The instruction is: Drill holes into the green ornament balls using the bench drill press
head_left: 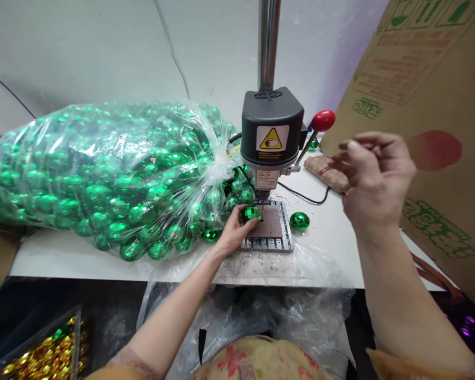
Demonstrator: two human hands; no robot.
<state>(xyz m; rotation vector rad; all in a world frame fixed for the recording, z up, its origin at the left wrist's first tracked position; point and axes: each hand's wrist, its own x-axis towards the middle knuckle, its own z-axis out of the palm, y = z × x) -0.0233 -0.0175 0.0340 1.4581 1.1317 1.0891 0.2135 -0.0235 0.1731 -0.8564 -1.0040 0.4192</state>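
Observation:
My left hand grips a green mirror-faceted ball between thumb and fingers. It holds the ball over the brown pad on the slotted metal base of a small bench drill press. The drill chuck is just above the ball; whether the bit touches it is hidden. My right hand is raised to the right of the machine, fingers loosely bent and slightly blurred, with no object visible in it. It is apart from the red-knobbed lever. Another green ball lies right of the base.
A large clear bag full of green balls fills the table's left side. Dark shavings are scattered around the base. A patterned cloth bundle and cable lie behind. A big cardboard box stands right. Below left is a bin of gold balls.

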